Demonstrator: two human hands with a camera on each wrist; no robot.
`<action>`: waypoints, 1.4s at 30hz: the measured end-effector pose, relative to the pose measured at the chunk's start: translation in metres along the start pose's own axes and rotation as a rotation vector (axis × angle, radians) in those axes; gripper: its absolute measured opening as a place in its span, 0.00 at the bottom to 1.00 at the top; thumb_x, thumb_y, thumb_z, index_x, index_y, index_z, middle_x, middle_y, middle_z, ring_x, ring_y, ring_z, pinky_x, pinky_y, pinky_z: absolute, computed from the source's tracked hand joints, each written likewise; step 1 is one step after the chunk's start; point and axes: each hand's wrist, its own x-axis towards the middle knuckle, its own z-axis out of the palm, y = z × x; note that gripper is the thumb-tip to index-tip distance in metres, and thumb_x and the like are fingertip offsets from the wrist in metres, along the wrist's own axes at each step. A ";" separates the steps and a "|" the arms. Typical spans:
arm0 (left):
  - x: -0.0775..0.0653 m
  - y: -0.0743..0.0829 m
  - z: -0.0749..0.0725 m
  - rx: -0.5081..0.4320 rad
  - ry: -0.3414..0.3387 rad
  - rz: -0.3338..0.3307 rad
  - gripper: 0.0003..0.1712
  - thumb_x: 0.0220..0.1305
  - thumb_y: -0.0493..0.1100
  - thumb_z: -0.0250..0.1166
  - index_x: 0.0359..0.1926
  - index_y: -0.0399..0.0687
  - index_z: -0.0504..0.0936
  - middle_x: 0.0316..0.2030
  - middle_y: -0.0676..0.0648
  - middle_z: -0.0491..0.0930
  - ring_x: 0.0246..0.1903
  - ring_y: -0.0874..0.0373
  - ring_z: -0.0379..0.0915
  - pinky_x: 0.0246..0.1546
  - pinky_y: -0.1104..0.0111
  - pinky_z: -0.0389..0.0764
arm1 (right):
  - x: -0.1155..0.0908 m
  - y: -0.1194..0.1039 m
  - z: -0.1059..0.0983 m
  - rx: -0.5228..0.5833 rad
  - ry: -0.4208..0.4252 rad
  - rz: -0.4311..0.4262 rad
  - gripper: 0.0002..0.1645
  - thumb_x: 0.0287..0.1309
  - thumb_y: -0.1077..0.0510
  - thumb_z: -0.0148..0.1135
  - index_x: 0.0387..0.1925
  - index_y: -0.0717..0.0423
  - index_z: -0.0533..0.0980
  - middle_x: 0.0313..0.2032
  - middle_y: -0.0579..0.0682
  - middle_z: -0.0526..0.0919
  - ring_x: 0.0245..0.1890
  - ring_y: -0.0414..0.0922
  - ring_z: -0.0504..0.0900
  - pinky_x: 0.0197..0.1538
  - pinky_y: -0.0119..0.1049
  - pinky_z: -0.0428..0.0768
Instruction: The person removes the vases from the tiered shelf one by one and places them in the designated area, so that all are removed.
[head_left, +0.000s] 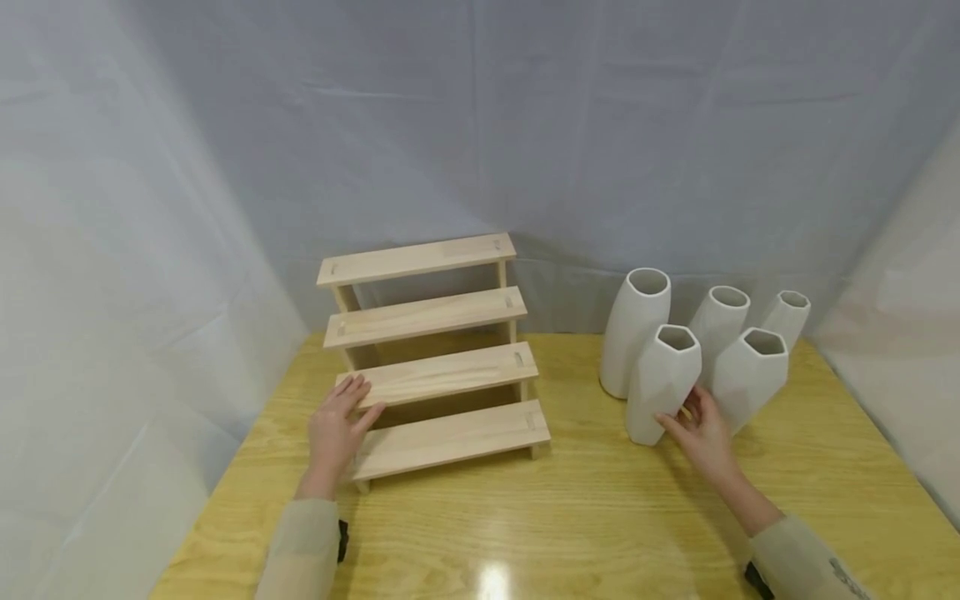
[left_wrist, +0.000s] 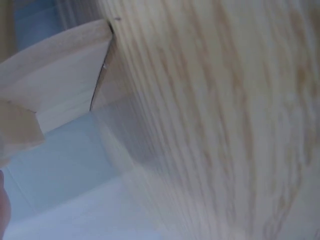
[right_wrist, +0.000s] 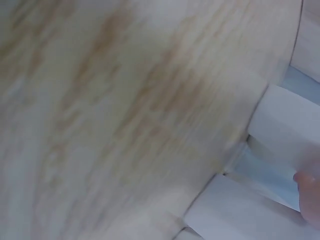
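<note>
A four-tier wooden display stand [head_left: 442, 381] with pale planks stands on the left of the table. My left hand [head_left: 336, 429] rests at its left end, fingers on top of the second plank from the front and thumb by that plank's front edge. On the right, my right hand [head_left: 703, 440] grips the lower right side of a faceted white vase [head_left: 660, 387], thumb in front and fingers partly hidden behind. Another faceted white vase [head_left: 746, 379] stands just right of those fingers. In the right wrist view, only a fingertip [right_wrist: 307, 192] shows near the white vases.
Behind the front vases stand a tall rounded white vase [head_left: 633, 337], a second round-mouthed one [head_left: 720, 321] and a slimmer one [head_left: 787, 315]. The yellow wooden table [head_left: 570, 517] meets a grey-white cloth backdrop [head_left: 465, 150], with more cloth at both sides.
</note>
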 end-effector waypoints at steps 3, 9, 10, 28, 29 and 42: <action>0.001 0.001 -0.001 0.005 -0.029 -0.021 0.26 0.45 0.45 0.70 0.45 0.35 0.78 0.48 0.39 0.74 0.52 0.45 0.66 0.50 0.51 0.67 | -0.002 -0.007 -0.003 -0.068 0.014 0.027 0.41 0.47 0.69 0.62 0.60 0.71 0.52 0.52 0.64 0.65 0.51 0.36 0.66 0.52 0.20 0.65; 0.006 0.010 -0.006 0.021 -0.092 -0.072 0.25 0.48 0.47 0.68 0.45 0.34 0.78 0.48 0.38 0.74 0.53 0.44 0.65 0.55 0.50 0.60 | -0.006 -0.032 -0.011 -0.137 0.075 0.037 0.45 0.49 0.66 0.63 0.63 0.70 0.48 0.58 0.68 0.60 0.58 0.59 0.59 0.57 0.21 0.59; 0.008 0.012 -0.007 0.022 -0.098 -0.085 0.25 0.49 0.48 0.67 0.45 0.34 0.78 0.49 0.38 0.74 0.53 0.44 0.66 0.56 0.49 0.58 | -0.006 -0.038 -0.013 -0.159 0.087 0.025 0.44 0.48 0.66 0.63 0.62 0.71 0.50 0.58 0.68 0.60 0.58 0.60 0.60 0.56 0.20 0.59; 0.067 0.110 -0.028 -0.037 -0.251 -0.089 0.30 0.58 0.54 0.58 0.54 0.35 0.71 0.58 0.37 0.63 0.57 0.42 0.58 0.54 0.50 0.62 | 0.027 -0.123 -0.007 -0.499 0.053 -0.343 0.31 0.47 0.61 0.64 0.53 0.70 0.66 0.51 0.67 0.70 0.51 0.63 0.66 0.52 0.56 0.63; 0.072 0.116 -0.028 -0.035 -0.251 -0.068 0.30 0.58 0.54 0.58 0.53 0.35 0.72 0.58 0.37 0.63 0.57 0.43 0.58 0.54 0.51 0.63 | 0.031 -0.126 -0.005 -0.502 0.029 -0.344 0.31 0.48 0.60 0.63 0.53 0.71 0.66 0.51 0.67 0.69 0.51 0.63 0.66 0.52 0.56 0.63; 0.106 0.165 -0.029 0.137 -0.422 0.020 0.41 0.57 0.66 0.49 0.62 0.42 0.62 0.64 0.39 0.53 0.64 0.49 0.46 0.58 0.45 0.50 | 0.054 -0.157 0.024 -0.724 -0.184 -0.284 0.37 0.56 0.48 0.56 0.59 0.69 0.59 0.59 0.69 0.58 0.59 0.63 0.55 0.57 0.63 0.50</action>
